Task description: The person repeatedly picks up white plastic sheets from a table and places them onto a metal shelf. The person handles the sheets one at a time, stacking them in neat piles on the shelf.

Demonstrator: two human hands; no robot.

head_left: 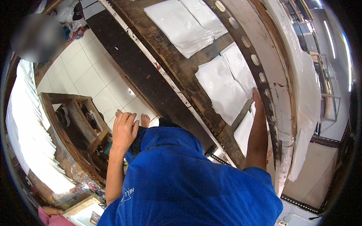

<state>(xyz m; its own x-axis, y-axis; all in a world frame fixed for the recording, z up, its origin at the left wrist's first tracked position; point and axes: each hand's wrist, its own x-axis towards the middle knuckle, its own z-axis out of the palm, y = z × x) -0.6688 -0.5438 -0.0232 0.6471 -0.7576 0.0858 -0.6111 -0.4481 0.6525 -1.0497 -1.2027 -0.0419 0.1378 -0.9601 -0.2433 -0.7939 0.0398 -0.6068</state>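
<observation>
My left hand (124, 130) hangs in front of my body above the tiled floor, its fingers loosely bent and nothing in it. My right arm reaches out along the shelf, and my right hand (257, 97) is at the right edge of a pile of thin white sheets (222, 86). The fingers there are small and partly hidden, so their grip is unclear. A narrower white pile (238, 66) lies against that one. Farther off is another white stack (181, 28), its layers showing at the edge. Beside my right forearm lies one more white pile (244, 132), partly covered by the arm.
The brown wooden shelf (209, 109) has a pale metal rail (166, 73) on its left and a slotted dark metal strip (253, 59) on its right. A wooden frame (77, 98) stands at left, near hanging white sheets (32, 124). A pink-sleeved person (52, 216) is at lower left.
</observation>
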